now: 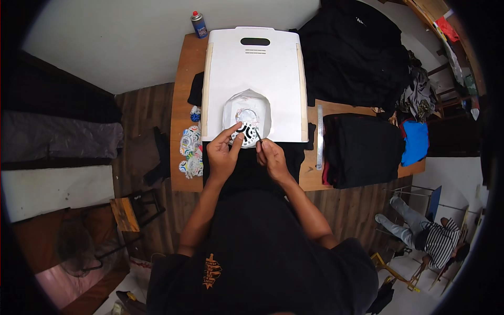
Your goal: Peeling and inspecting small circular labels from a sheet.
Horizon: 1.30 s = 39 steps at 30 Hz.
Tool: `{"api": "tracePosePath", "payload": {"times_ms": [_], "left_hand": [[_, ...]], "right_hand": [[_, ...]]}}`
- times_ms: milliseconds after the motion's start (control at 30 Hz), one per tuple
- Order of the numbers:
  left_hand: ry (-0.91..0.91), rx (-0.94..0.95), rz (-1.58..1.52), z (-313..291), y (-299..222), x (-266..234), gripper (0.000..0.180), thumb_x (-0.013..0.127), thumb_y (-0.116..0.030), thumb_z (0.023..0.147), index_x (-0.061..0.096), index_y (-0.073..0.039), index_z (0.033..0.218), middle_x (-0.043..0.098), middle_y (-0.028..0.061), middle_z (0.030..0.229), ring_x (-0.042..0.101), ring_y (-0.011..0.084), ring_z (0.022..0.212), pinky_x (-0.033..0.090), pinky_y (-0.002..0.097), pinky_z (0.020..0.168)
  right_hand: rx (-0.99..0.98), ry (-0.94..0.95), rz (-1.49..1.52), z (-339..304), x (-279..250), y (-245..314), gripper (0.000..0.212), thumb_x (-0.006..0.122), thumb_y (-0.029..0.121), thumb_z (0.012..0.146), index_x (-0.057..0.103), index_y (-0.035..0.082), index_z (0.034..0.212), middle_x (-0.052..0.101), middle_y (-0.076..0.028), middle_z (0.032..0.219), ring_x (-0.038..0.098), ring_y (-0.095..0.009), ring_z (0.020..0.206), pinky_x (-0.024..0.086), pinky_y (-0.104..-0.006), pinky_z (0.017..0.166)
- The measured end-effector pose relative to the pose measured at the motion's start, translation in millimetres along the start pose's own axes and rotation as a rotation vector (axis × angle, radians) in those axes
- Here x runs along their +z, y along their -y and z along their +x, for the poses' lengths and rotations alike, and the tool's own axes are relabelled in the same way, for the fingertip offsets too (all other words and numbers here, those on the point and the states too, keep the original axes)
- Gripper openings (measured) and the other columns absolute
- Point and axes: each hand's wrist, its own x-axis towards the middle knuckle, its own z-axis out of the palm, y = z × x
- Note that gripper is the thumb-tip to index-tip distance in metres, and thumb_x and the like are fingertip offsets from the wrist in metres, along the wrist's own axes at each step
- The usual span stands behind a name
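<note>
My left hand [223, 157] pinches the left edge of a round white disc with black curved markings [245, 137], which looks like a sticker or a transfer. A thin dark pointed tool [258, 136] is between the closed fingers of my right hand [273, 159], its tip at the disc's right edge. Whether it is tweezers or a blade I cannot tell. Both hands are over the near edge of a white board [254, 71] with a handle slot. Just beyond them, a pale many-sided opening or dish [228, 107] has a clear round piece [247, 114] inside.
Colourful round stickers [191, 144] lie on the wooden table [185, 94] at left. A blue can with a red cap [198, 24] stands behind. Folded black cloth [362, 149], a metal ruler [319, 136] and a black garment heap [352, 52] are right. A person in stripes [441, 242] sits farther right.
</note>
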Motion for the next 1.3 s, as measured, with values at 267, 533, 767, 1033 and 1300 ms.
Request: {"api": "tracePosePath", "payload": {"times_ms": [267,533,767,1033,1300], "left_hand": [[-0.001,0.003,0.008,0.1,-0.9,0.8,0.034,0.062,0.002,0.094,0.058,0.010,0.126,0.067,0.0103,0.105,0.060,0.0063,0.089,0.047,0.0186,0.078],[-0.002,0.006,-0.005,-0.3,1.8,1.1,0.034,0.063,0.001,0.094,0.058,0.010,0.126,0.067,0.0104,0.106,0.060,0.0066,0.090,0.047,0.0194,0.080],[-0.007,-0.004,-0.009,-1.3,0.3,2.1,0.034,0.063,0.002,0.094,0.058,0.010,0.126,0.067,0.0098,0.106,0.060,0.0065,0.091,0.047,0.0189,0.079],[-0.007,0.021,-0.057,-0.3,3.4,0.7,0.037,0.063,0.005,0.092,0.057,0.010,0.128,0.066,0.0117,0.108,0.061,0.0086,0.094,0.049,0.0208,0.083],[-0.020,0.023,-0.028,0.0,2.6,1.4,0.037,0.064,0.007,0.090,0.056,0.012,0.125,0.066,0.0136,0.110,0.062,0.0119,0.100,0.049,0.0233,0.088]], "right_hand": [[-0.006,0.000,0.001,-0.6,1.3,0.9,0.034,0.039,0.032,0.108,0.051,0.005,0.090,0.033,0.005,0.061,0.028,-0.005,0.052,0.025,-0.0235,0.050],[-0.011,-0.002,-0.002,-1.7,-0.2,-0.1,0.033,0.039,0.031,0.108,0.051,0.005,0.091,0.032,0.005,0.061,0.027,-0.005,0.052,0.025,-0.0232,0.050],[-0.013,-0.022,-0.011,-1.6,-0.6,-2.4,0.033,0.040,0.033,0.107,0.051,0.006,0.091,0.032,0.005,0.061,0.027,-0.005,0.052,0.025,-0.0232,0.050],[0.018,-0.020,0.034,-1.2,-1.6,-4.2,0.034,0.039,0.033,0.107,0.050,0.006,0.090,0.031,0.005,0.060,0.026,-0.005,0.051,0.024,-0.0234,0.049],[0.018,-0.020,0.035,-3.6,1.4,-2.4,0.033,0.039,0.033,0.107,0.050,0.006,0.091,0.032,0.006,0.059,0.027,-0.005,0.051,0.024,-0.0231,0.049]]}}
